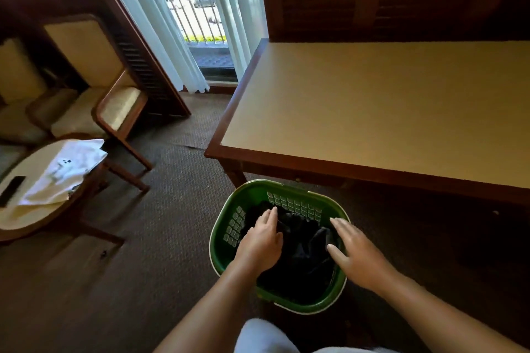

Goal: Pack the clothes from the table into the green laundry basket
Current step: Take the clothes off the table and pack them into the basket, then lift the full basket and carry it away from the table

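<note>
**Two hands over the green laundry basket**

Both of our hands reach down, palms turned downward, over the green laundry basket (222, 258), which stands on the brown carpet (172, 209) just in front of the tabletop's near edge. Our left hand (262, 238) lies flat with its fingers straight and slightly apart. Its fingertips are on the dark clothes (304, 246) heaped inside the basket, and it grips nothing. Our right hand (354, 255) is spread wide above the basket's right rim, fingers straight, and it holds nothing. Whether it touches the clothes or the rim we cannot tell. The clothes are a dark pile that fills much of the basket, and we cannot make out single garments in it. The pale tabletop (372, 112), framed in dark wood, stretches away to the right. To the left, well apart from the basket, a white cloth (68, 169) lies on a round tabletop (17, 218) beside a flat dark object (11, 189). A cushioned wooden chair (114, 106) stands behind it. White curtains (177, 37) hang at the window beyond.
</note>
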